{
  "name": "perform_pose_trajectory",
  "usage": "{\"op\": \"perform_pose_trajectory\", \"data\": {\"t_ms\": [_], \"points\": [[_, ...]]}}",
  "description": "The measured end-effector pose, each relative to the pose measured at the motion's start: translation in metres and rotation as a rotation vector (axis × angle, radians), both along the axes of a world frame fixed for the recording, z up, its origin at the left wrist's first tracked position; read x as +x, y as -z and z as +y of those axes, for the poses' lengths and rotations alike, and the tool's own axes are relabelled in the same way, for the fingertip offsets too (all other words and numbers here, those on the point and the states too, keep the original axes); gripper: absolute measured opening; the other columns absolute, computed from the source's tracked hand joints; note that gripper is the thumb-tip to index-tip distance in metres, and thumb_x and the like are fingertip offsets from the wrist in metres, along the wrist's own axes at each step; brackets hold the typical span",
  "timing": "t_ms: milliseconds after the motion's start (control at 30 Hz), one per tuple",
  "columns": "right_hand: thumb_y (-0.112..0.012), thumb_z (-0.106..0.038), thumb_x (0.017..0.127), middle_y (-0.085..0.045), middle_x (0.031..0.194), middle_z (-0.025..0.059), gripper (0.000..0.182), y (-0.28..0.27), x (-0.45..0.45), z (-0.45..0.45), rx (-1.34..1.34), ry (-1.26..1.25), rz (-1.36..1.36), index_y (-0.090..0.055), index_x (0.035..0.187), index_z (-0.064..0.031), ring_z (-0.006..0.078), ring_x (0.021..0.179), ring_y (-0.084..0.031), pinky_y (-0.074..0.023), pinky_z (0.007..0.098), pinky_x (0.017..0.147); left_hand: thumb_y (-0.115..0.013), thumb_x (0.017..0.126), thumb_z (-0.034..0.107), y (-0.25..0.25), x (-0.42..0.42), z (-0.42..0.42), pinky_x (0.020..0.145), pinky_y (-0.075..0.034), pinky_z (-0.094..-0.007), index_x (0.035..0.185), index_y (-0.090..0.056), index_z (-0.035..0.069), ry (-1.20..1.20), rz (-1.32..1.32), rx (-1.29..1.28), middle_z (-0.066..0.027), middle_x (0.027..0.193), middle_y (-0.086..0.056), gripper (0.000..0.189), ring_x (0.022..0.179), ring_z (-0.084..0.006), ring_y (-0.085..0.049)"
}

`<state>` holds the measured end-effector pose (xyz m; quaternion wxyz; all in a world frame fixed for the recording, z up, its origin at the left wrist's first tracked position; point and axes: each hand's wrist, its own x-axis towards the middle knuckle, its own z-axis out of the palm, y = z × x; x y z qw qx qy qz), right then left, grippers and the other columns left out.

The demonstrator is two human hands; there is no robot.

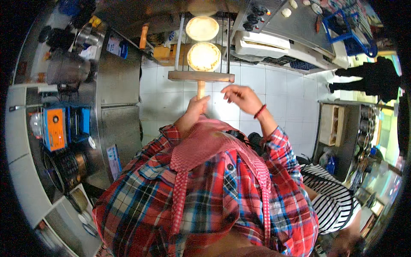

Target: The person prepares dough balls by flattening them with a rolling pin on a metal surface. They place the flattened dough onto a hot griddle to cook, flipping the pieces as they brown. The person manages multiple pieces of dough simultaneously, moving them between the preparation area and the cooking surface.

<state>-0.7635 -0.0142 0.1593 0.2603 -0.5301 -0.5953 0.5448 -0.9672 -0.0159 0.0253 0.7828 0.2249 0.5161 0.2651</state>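
Note:
My left hand [194,108] grips the turned wooden handle [201,89] of a pulled-out metal-bar rack [228,45]. A brown wooden crosspiece [201,76] forms its front. Two round, pale flatbreads lie on the bars in a line; the near flatbread [204,57] has browned spots around its rim, and the far flatbread [202,28] looks paler. Behind them, a third pale round [201,9] shows only in part, under a dark edge. To the right of the handle, my right hand [241,98] hangs in the air with loosely bent fingers, holding nothing.
A control panel with knobs [258,17] adjoins a steel worktop [301,29] with dough pieces [286,12] at upper right. A steel cabinet [118,77] flanks the left. A person in a striped top [334,199] is close on my right; another dark-clothed person [369,78] stands farther off.

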Motion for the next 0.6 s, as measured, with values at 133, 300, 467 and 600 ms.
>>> {"op": "perform_pose_trajectory", "data": {"t_ms": [133,300,467,600], "points": [[-0.051,-0.006,0.089,-0.061,0.081,0.0033,0.016,0.017,0.032,0.054,0.132,-0.032,-0.183,-0.060,0.100,-0.0011,0.0095,0.070,-0.057,-0.0484,0.0240,0.066,-0.063,0.083,0.026,0.011,-0.022,-0.050,0.040,-0.030,-0.0247,0.075,-0.051,0.010,0.163,0.111,0.209,0.0042,0.055,-0.043,0.021,0.044,-0.0079,-0.038],[-0.054,-0.012,0.085,-0.063,0.087,0.0101,0.017,0.064,0.026,0.125,0.313,-0.011,-0.487,-0.059,0.098,-0.0031,0.0191,0.074,-0.062,-0.0495,0.0307,0.069,-0.062,0.084,0.026,0.054,-0.034,-0.091,0.042,-0.036,-0.0261,0.082,-0.054,0.006,0.257,0.276,0.171,0.0000,0.059,-0.052,0.022,0.046,-0.0093,-0.047],[-0.058,-0.014,0.077,-0.061,0.100,0.0149,0.024,0.111,0.007,0.204,0.401,0.260,-0.645,-0.058,0.100,-0.0067,0.0342,0.091,-0.059,-0.0478,0.0400,0.078,-0.064,0.083,0.024,0.032,-0.034,-0.090,0.058,-0.045,-0.0316,0.095,-0.057,0.000,0.204,0.347,0.299,-0.0085,0.078,-0.061,0.028,0.066,-0.0154,-0.057],[-0.061,-0.016,0.073,-0.061,0.097,0.0205,0.036,0.104,-0.003,0.245,0.330,0.549,-0.507,-0.053,0.105,-0.0012,0.0348,0.092,-0.059,-0.0470,0.0397,0.080,-0.066,0.079,0.025,0.030,-0.029,-0.094,0.072,-0.047,-0.0338,0.107,-0.056,-0.005,0.257,0.541,0.202,-0.0129,0.095,-0.062,0.042,0.086,-0.0196,-0.059]]}}
